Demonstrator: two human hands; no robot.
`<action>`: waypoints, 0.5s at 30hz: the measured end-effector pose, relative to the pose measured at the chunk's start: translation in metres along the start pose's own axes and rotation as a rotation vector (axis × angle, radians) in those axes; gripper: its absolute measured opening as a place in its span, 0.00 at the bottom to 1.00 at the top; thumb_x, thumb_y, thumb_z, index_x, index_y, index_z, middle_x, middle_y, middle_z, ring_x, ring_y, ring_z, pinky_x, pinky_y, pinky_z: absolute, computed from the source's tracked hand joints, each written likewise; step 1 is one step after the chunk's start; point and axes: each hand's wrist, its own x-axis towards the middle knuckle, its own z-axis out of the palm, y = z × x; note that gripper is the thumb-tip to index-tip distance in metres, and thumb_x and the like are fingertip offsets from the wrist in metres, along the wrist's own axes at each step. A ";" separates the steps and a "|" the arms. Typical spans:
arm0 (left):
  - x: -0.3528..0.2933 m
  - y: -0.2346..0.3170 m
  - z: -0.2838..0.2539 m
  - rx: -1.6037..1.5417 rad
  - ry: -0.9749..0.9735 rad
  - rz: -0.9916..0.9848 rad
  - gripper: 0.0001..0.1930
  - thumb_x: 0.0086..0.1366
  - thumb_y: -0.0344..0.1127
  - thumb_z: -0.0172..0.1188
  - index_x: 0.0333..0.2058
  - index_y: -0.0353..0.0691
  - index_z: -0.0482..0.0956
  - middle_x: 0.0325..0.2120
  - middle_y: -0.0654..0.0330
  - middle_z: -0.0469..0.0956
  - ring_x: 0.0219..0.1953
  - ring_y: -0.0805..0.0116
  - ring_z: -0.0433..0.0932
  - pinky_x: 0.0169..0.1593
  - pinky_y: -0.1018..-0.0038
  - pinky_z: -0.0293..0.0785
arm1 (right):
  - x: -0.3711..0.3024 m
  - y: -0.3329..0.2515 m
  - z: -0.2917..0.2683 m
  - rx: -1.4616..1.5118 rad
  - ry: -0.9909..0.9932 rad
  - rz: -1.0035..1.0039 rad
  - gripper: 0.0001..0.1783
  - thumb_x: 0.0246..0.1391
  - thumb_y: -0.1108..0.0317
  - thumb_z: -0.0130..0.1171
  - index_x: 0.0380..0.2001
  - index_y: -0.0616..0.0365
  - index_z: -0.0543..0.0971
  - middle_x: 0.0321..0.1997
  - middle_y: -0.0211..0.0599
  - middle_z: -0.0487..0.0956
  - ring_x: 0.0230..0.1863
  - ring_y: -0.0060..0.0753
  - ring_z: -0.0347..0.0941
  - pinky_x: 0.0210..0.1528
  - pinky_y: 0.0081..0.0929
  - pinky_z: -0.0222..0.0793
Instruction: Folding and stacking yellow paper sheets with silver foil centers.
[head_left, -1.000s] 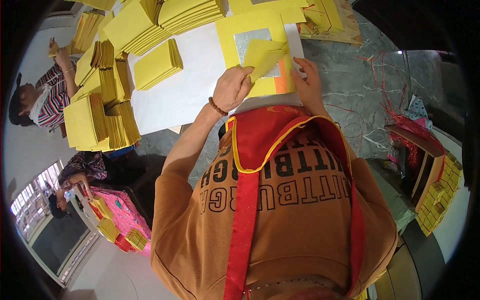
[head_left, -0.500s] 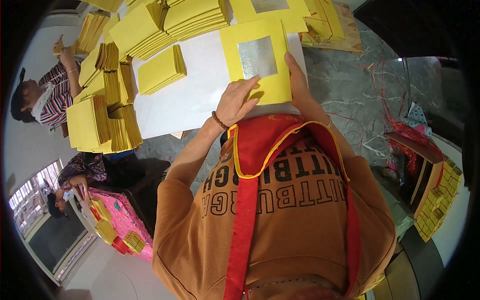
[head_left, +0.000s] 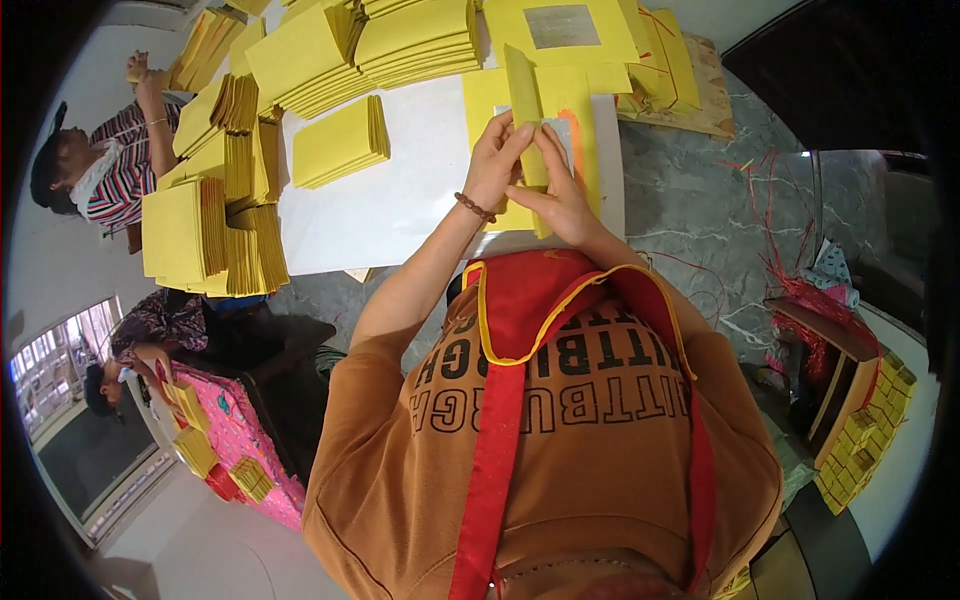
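Note:
My left hand (head_left: 492, 165) pinches the raised, folded edge of a yellow paper sheet (head_left: 524, 85) between thumb and fingers. On the other side of the fold, my right hand (head_left: 566, 195) presses against it, fingers closed on the paper. Beneath lies yellow paper (head_left: 592, 180) with a silver square, partly covered by my hands, and an orange streak beside it. Farther back, another yellow sheet with a silver square (head_left: 562, 28) lies flat. A small pile of folded yellow paper (head_left: 340, 143) rests left of my hands on the white tabletop (head_left: 400, 195).
Stacks of folded yellow paper (head_left: 185, 235) line the table's left side, with more (head_left: 415, 40) at the back. Tied yellow bundles (head_left: 665, 70) are at the back right. Two people sit at the left, one (head_left: 130, 160) in stripes. A wooden rack (head_left: 825, 350) stands at the right.
The sheet's left part has been lifted and folded over toward the right. My right hand has left the sheet's right edge and joined my left hand at the fold. An orange streak now shows.

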 end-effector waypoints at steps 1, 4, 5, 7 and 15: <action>0.002 -0.002 0.000 -0.070 0.001 0.043 0.20 0.61 0.40 0.54 0.49 0.36 0.65 0.33 0.64 0.72 0.25 0.82 0.67 0.26 0.86 0.64 | 0.001 0.002 0.000 0.002 0.000 0.002 0.45 0.50 0.59 0.56 0.63 0.58 0.42 0.66 0.55 0.39 0.68 0.46 0.34 0.64 0.35 0.42; -0.001 -0.002 0.005 -0.201 0.008 0.070 0.18 0.62 0.39 0.53 0.47 0.35 0.67 0.33 0.63 0.73 0.28 0.80 0.69 0.30 0.85 0.66 | 0.005 0.002 0.001 0.361 0.048 0.054 0.44 0.51 0.61 0.56 0.62 0.62 0.42 0.65 0.51 0.43 0.68 0.40 0.37 0.63 0.30 0.44; -0.002 0.001 0.007 -0.262 0.011 0.055 0.16 0.62 0.38 0.53 0.46 0.35 0.68 0.34 0.63 0.73 0.30 0.79 0.70 0.33 0.84 0.68 | 0.007 -0.004 0.000 0.449 0.066 0.100 0.42 0.53 0.63 0.52 0.63 0.61 0.41 0.66 0.47 0.44 0.67 0.35 0.38 0.63 0.28 0.43; 0.000 -0.006 0.002 -0.266 0.001 0.036 0.15 0.63 0.37 0.53 0.44 0.35 0.69 0.34 0.63 0.74 0.32 0.79 0.71 0.35 0.83 0.68 | 0.008 -0.004 0.001 0.538 0.087 0.147 0.39 0.56 0.65 0.49 0.63 0.61 0.41 0.66 0.42 0.45 0.67 0.31 0.39 0.63 0.26 0.41; 0.006 -0.015 0.003 -0.187 0.015 0.071 0.15 0.62 0.38 0.53 0.43 0.35 0.71 0.31 0.65 0.73 0.30 0.81 0.70 0.33 0.83 0.69 | 0.010 0.020 0.000 0.488 0.075 0.119 0.33 0.62 0.63 0.37 0.64 0.58 0.38 0.68 0.37 0.41 0.68 0.26 0.36 0.64 0.24 0.38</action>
